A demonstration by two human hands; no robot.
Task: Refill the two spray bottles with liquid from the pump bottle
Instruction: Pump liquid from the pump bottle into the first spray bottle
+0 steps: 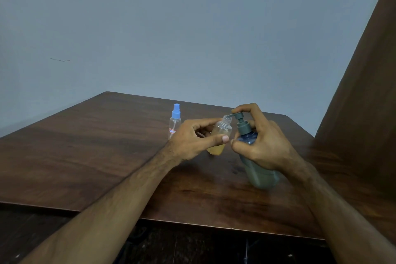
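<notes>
My left hand (pixel 192 139) holds a small clear spray bottle (pixel 221 135) with its cap off, tilted, with yellowish liquid in its lower part. Its open neck sits right under the spout of the blue-grey pump bottle (pixel 260 174), which stands on the wooden table (pixel 85 156). My right hand (pixel 263 143) grips the pump bottle's shoulder, and its index finger lies on the pump head (pixel 239 116). A second clear spray bottle (pixel 175 121) with a blue cap and a red-edged label stands upright just behind my left hand.
A pale blue wall rises behind the table. A tall brown panel (pixel 368 92) leans in at the right edge. A few dark drops or smudges (pixel 234 170) lie on the tabletop left of the pump bottle. The table's front edge runs across the lower view.
</notes>
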